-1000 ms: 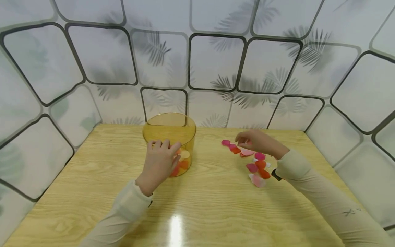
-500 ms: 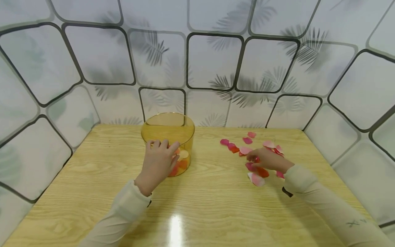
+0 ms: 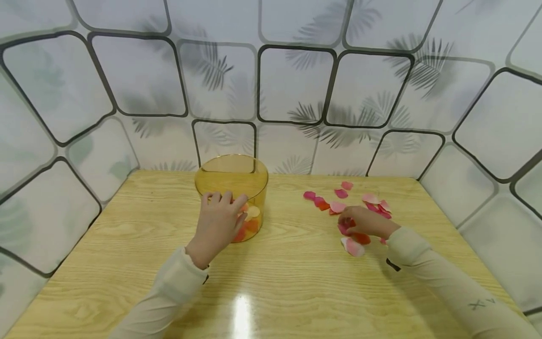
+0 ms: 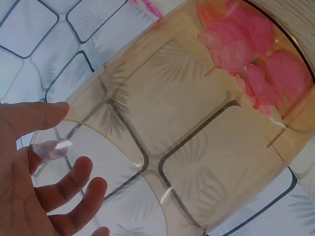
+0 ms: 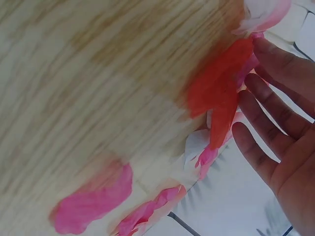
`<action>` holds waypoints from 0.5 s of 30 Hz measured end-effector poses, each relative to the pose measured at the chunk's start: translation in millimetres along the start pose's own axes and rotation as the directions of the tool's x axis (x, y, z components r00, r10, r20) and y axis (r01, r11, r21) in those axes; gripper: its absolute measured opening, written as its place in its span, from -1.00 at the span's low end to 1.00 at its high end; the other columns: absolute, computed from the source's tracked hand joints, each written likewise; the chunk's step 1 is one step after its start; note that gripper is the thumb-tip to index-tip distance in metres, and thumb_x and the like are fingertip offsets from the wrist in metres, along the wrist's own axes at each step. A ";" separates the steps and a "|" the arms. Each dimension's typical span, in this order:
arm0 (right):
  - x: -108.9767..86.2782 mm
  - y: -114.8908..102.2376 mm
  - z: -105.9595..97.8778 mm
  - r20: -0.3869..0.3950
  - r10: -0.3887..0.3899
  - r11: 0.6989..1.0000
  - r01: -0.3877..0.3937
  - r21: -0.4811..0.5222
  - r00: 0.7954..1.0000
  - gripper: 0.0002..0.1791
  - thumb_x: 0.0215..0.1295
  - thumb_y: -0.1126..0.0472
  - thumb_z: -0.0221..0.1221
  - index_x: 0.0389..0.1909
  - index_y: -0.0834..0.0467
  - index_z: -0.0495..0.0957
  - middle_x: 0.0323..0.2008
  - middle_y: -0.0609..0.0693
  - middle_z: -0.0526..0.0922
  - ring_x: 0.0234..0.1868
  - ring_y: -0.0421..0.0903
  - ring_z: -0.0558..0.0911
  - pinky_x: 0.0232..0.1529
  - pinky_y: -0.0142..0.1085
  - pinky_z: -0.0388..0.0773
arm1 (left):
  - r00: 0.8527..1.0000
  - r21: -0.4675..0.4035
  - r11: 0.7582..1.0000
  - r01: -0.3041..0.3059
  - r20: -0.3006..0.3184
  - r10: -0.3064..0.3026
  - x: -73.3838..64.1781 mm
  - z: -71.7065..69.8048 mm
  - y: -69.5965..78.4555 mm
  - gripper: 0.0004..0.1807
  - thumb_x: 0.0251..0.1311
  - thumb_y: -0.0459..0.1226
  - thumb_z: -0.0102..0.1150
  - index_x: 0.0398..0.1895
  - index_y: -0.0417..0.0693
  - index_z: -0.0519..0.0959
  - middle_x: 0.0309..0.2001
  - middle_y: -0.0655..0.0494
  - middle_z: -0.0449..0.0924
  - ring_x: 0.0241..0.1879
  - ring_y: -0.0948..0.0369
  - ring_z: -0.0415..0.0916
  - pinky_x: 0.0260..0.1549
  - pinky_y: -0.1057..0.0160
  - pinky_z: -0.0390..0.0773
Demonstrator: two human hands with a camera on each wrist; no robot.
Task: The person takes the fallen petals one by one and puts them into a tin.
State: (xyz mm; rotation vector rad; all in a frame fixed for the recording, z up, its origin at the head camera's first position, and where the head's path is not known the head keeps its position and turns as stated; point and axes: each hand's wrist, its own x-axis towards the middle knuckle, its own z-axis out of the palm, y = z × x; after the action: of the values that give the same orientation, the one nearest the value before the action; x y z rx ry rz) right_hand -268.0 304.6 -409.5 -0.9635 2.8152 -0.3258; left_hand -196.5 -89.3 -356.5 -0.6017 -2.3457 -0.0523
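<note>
A transparent amber bucket (image 3: pixel 258 202) with several pink, orange and pale petals (image 3: pixel 251 225) at its bottom stands on the table left of centre. My left hand (image 3: pixel 218 223) grips its near rim, thumb on one side of the wall and fingers on the other in the left wrist view. To the right, my right hand (image 3: pixel 364 220) is low over a loose cluster of artificial petals. Its thumb and fingertips pinch a magenta petal (image 5: pixel 244 73), partly hidden by the fingers. Red-orange petals (image 5: pixel 219 93) lie right beside the fingertips.
More petals lie around the right hand: a pale pink one (image 3: pixel 353 247) in front, a magenta one (image 3: pixel 309 195) to the left, and a pink group (image 3: pixel 370 198) behind. Patterned panels (image 3: pixel 292 84) enclose the wooden table (image 3: pixel 279 282) at the back and sides.
My right hand has come down toward me from the back petals to the middle of the cluster, where its fingers close on a petal. The left hand stays at the bucket's rim.
</note>
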 end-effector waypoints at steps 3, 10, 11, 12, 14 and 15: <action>1.3 -1.1 0.0 0.007 -0.010 1.000 0.010 -0.013 1.000 -0.82 0.01 0.28 0.36 -0.34 0.14 0.59 -0.39 -0.08 0.56 -0.38 -0.20 0.47 -0.31 -0.37 0.49 | 1.000 0.001 1.000 0.004 0.008 -0.004 0.0 0.4 -0.1 -0.64 -0.06 -0.14 0.41 -0.28 0.05 0.42 -0.48 0.06 0.44 -0.43 0.00 0.47 -0.15 -0.05 0.42; 1.6 -2.8 -1.2 0.003 -0.014 1.000 0.014 -0.016 1.000 -0.84 0.00 0.29 0.36 -0.38 0.12 0.57 -0.42 -0.10 0.53 -0.39 -0.24 0.44 -0.32 -0.38 0.48 | 1.000 0.001 1.000 0.007 0.014 -0.007 0.3 0.6 -0.4 -0.64 -0.05 -0.15 0.41 -0.28 0.05 0.41 -0.47 0.06 0.44 -0.41 -0.02 0.48 -0.15 -0.06 0.44; 1.8 -2.3 -0.9 0.002 -0.016 1.000 0.016 -0.016 1.000 -0.84 0.00 0.29 0.36 -0.40 0.12 0.57 -0.42 -0.10 0.53 -0.40 -0.24 0.44 -0.33 -0.39 0.48 | 1.000 0.002 1.000 0.007 0.012 -0.007 0.4 0.5 -0.4 -0.64 -0.05 -0.15 0.41 -0.28 0.05 0.41 -0.47 0.06 0.44 -0.41 -0.02 0.48 -0.15 -0.06 0.44; 2.0 -1.9 -0.5 0.002 -0.020 1.000 0.020 -0.016 1.000 -0.84 0.00 0.30 0.36 -0.41 0.11 0.57 -0.43 -0.11 0.53 -0.40 -0.24 0.44 -0.34 -0.39 0.47 | 1.000 0.001 1.000 0.007 0.010 -0.007 0.3 0.5 -0.4 -0.64 -0.06 -0.15 0.41 -0.28 0.05 0.41 -0.47 0.06 0.44 -0.41 -0.02 0.48 -0.15 -0.06 0.44; 2.6 -1.7 0.1 0.003 -0.019 1.000 0.019 -0.013 1.000 -0.84 0.00 0.30 0.36 -0.44 0.09 0.56 -0.44 -0.12 0.52 -0.41 -0.25 0.44 -0.35 -0.40 0.47 | 1.000 0.001 1.000 0.007 0.010 -0.007 0.2 0.4 -0.4 -0.63 -0.06 -0.15 0.41 -0.28 0.05 0.41 -0.47 0.06 0.44 -0.42 -0.02 0.48 -0.15 -0.06 0.44; 2.9 -2.1 0.3 0.004 -0.016 1.000 0.016 -0.010 1.000 -0.84 0.00 0.30 0.36 -0.45 0.08 0.55 -0.44 -0.12 0.51 -0.41 -0.25 0.44 -0.35 -0.40 0.47 | 1.000 0.000 1.000 0.008 0.010 -0.008 0.2 0.4 -0.5 -0.63 -0.06 -0.15 0.41 -0.28 0.05 0.41 -0.47 0.06 0.44 -0.42 -0.02 0.48 -0.15 -0.06 0.44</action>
State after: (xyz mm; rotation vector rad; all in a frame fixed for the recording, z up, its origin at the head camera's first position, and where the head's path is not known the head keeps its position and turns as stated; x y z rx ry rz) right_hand -269.0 301.2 -409.5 -0.9876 2.8095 -0.3114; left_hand -197.1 -89.6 -356.6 -0.5940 -2.3582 -0.0525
